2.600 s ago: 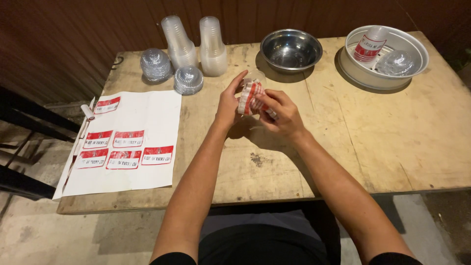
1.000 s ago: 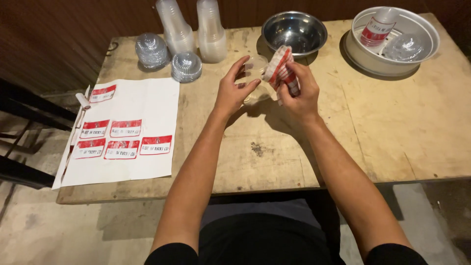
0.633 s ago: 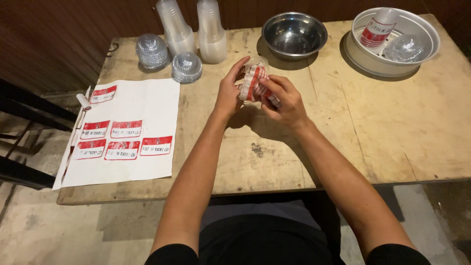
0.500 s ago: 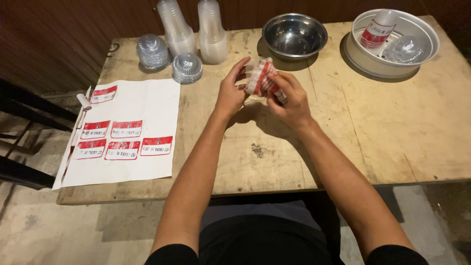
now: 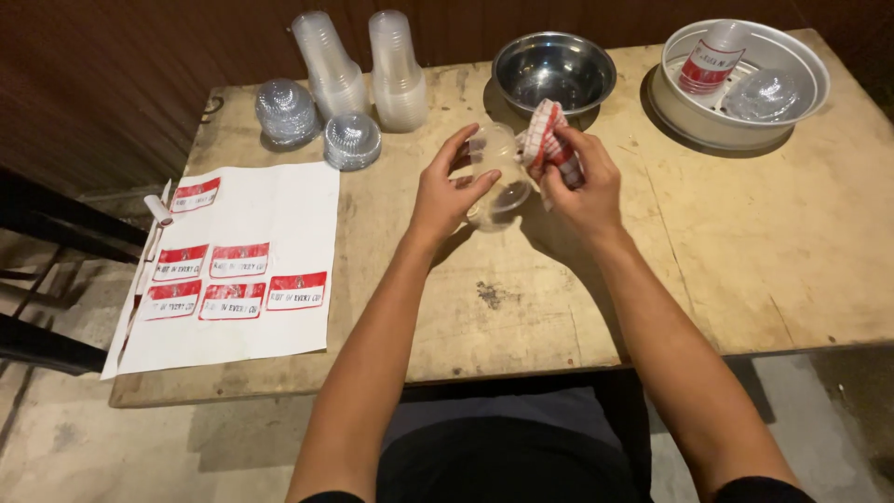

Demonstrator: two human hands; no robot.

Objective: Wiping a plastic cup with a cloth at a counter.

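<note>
Worn wooden worktop (image 5: 745, 251) against a dark panelled wall; we list what stands on it.

Item: clear plastic cup (image 5: 495, 177), lying tilted on its side above the middle of the worktop. Our left hand (image 5: 445, 191) wraps it, fingers curled round its wall.

Item: red-and-white checked cloth (image 5: 549, 140), bunched and gripped tight in our right hand (image 5: 582, 182), pressed at the cup's mouth.

Item: two stacks of clear cups (image 5: 363, 70), upright at the far edge; beside them two piles of domed clear lids (image 5: 317, 126).

Item: steel bowl (image 5: 554, 70), just beyond the hands.

Item: round metal pan (image 5: 736, 88), far right, holding a labelled cup and a domed lid.

Item: white sheet (image 5: 242, 270) of red-and-white labels, left side, overhanging the near edge.

Risks, as we judge them: the thin cup may buckle or crack if the left fingers squeeze too hard against the cloth's push; a loose hold could let it slip and roll toward the bowl; a stray elbow could drag the overhanging sheet off the worktop.
</note>
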